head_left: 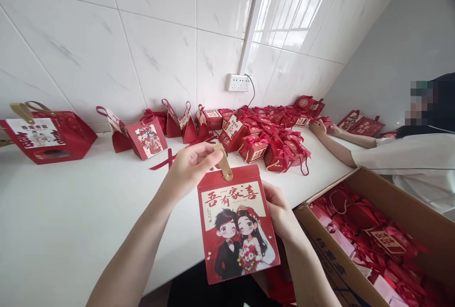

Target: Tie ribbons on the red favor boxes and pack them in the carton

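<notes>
A red wedding gift box (238, 231), printed with a cartoon bride and groom, is held up before me over the table's front edge. My left hand (192, 169) pinches the gold strap handle (225, 165) at its top. Round the box's right edge is my right hand (280, 210), closed on its side; most of those fingers are hidden behind it. Beyond my left hand lies a loose red ribbon (163, 161) on the white table (88, 212).
Along the tiled wall stand a large red handled box (64, 136), smaller boxes (147, 139) and a heap of ribboned boxes (256, 131). An open carton (320, 255) filled with red packages sits right. A co-worker's hands (318, 129) rest near the heap. A power socket (238, 83) is on the wall.
</notes>
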A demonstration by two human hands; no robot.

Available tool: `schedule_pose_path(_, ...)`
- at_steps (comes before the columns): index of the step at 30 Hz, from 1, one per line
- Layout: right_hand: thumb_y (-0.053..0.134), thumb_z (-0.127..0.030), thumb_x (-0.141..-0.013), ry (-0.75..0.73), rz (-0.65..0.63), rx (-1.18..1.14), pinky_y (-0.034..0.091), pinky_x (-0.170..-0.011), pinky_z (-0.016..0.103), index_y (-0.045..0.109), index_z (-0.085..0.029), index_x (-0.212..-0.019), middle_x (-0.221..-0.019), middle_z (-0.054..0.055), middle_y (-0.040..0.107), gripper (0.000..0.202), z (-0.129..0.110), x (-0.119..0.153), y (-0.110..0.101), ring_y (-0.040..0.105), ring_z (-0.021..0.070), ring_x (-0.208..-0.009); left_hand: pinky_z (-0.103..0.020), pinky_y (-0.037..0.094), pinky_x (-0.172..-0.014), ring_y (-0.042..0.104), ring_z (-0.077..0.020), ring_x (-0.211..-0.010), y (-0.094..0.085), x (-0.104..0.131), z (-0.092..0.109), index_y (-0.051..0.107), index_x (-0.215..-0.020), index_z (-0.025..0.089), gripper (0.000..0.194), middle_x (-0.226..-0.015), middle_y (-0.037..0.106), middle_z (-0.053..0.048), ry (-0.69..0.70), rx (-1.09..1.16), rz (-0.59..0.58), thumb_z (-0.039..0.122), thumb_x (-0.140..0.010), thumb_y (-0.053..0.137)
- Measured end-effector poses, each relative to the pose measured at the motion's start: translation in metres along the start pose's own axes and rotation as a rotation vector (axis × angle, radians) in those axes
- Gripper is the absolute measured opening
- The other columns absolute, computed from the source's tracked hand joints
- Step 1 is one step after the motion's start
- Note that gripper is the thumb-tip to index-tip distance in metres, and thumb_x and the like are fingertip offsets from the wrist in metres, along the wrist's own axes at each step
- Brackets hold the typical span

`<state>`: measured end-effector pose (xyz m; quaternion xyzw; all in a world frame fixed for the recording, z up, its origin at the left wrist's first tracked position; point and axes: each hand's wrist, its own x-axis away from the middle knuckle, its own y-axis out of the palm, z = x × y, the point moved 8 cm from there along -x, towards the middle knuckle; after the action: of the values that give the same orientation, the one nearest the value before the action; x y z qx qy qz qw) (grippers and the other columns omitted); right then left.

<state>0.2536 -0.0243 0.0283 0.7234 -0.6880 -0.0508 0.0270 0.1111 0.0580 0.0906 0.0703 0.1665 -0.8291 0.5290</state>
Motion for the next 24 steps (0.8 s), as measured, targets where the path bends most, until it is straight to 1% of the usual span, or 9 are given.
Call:
schedule_pose_path(6, 0.060, -0.036, -0.078, 0.015, -0.026, 0.077, 0.056, -0.062, 0.032, 0.067, -0.023, -0.104, -0.081, 0.003, 0.072, 0.030, -0.001, 0.001, 0.000, 0.068, 0.0231, -0.077, -0.022, 0.050, -0.052, 0.061, -0.0125, -0.057, -0.012, 0.001, -0.002, 0.071, -0.079, 0.019, 0.024, -0.071, 0.069, -0.002, -0.010, -0.035, 0.120, 0.042, -0.076, 0.065)
schedule_pose_path(11, 0.061, -0.033, -0.080, 0.052, -0.086, 0.021, 0.055, -0.063, 0.032, 0.066, -0.025, -0.108, -0.082, 0.002, 0.072, 0.030, 0.001, 0.004, 0.005, 0.068, 0.0218, -0.075, -0.020, 0.048, -0.044, 0.059, -0.0114, -0.049, -0.011, 0.001, -0.002, 0.069, -0.067, 0.019, 0.024, -0.060, 0.065, 0.000, -0.054, -0.027, 0.081, 0.041, -0.075, 0.065)
schedule_pose_path(14, 0.061, -0.033, -0.081, 0.064, -0.117, 0.017, 0.056, -0.065, 0.032, 0.065, -0.023, -0.108, -0.084, 0.002, 0.072, 0.030, 0.002, 0.004, 0.006, 0.068, 0.0207, -0.073, -0.020, 0.047, -0.042, 0.060, -0.0119, -0.048, -0.010, 0.000, -0.006, 0.069, -0.067, 0.018, 0.025, -0.060, 0.065, 0.000, -0.085, -0.006, 0.066, 0.042, -0.075, 0.065)
schedule_pose_path(17, 0.059, -0.038, -0.083, 0.058, -0.104, 0.056, 0.056, -0.068, 0.034, 0.062, -0.021, -0.110, -0.087, 0.004, 0.072, 0.032, 0.004, -0.001, -0.002, 0.069, 0.0215, -0.076, -0.020, 0.048, -0.043, 0.060, -0.0114, -0.049, -0.010, 0.000, -0.004, 0.068, -0.069, 0.019, 0.022, -0.061, 0.066, 0.000, -0.068, 0.027, 0.075, 0.039, -0.076, 0.064)
schedule_pose_path(19, 0.056, -0.043, -0.084, -0.022, 0.045, 0.189, 0.056, -0.073, 0.037, 0.061, -0.020, -0.109, -0.092, 0.007, 0.071, 0.034, 0.000, -0.006, -0.019, 0.068, 0.0232, -0.084, -0.019, 0.048, -0.045, 0.061, -0.0114, -0.052, -0.012, 0.003, 0.001, 0.067, -0.069, 0.018, 0.020, -0.063, 0.067, 0.001, -0.036, 0.011, 0.122, 0.036, -0.077, 0.063)
schedule_pose_path(21, 0.054, -0.044, -0.086, -0.204, 0.315, 0.403, 0.053, -0.084, 0.040, 0.061, -0.020, -0.104, -0.099, 0.009, 0.068, 0.031, -0.017, -0.003, -0.038, 0.064, 0.0243, -0.097, -0.019, 0.049, -0.045, 0.063, -0.0124, -0.055, -0.011, 0.007, 0.006, 0.065, -0.070, 0.018, 0.020, -0.064, 0.066, 0.001, -0.008, -0.045, 0.160, 0.036, -0.079, 0.061)
schedule_pose_path(22, 0.054, -0.042, -0.087, -0.315, 0.426, 0.510, 0.050, -0.089, 0.042, 0.061, -0.020, -0.102, -0.103, 0.010, 0.066, 0.028, -0.028, 0.002, -0.040, 0.062, 0.0242, -0.102, -0.019, 0.049, -0.046, 0.063, -0.0127, -0.056, -0.008, 0.010, 0.009, 0.063, -0.069, 0.018, 0.021, -0.063, 0.066, 0.001, 0.010, -0.088, 0.169, 0.036, -0.080, 0.060)
schedule_pose_path(23, 0.055, -0.040, -0.087, -0.417, 0.482, 0.605, 0.048, -0.092, 0.042, 0.061, -0.021, -0.100, -0.106, 0.010, 0.065, 0.024, -0.036, 0.006, -0.035, 0.060, 0.0240, -0.106, -0.019, 0.050, -0.049, 0.064, -0.0128, -0.058, -0.004, 0.012, 0.012, 0.061, -0.069, 0.018, 0.021, -0.062, 0.065, 0.001, 0.037, -0.146, 0.177, 0.035, -0.081, 0.059)
schedule_pose_path(24, 0.057, -0.038, -0.086, -0.502, 0.475, 0.682, 0.048, -0.094, 0.042, 0.060, -0.021, -0.101, -0.108, 0.010, 0.063, 0.023, -0.041, 0.009, -0.025, 0.058, 0.0239, -0.108, -0.020, 0.051, -0.052, 0.064, -0.0127, -0.059, 0.000, 0.015, 0.015, 0.059, -0.069, 0.019, 0.020, -0.063, 0.065, 0.002, 0.076, -0.218, 0.188, 0.034, -0.082, 0.058)
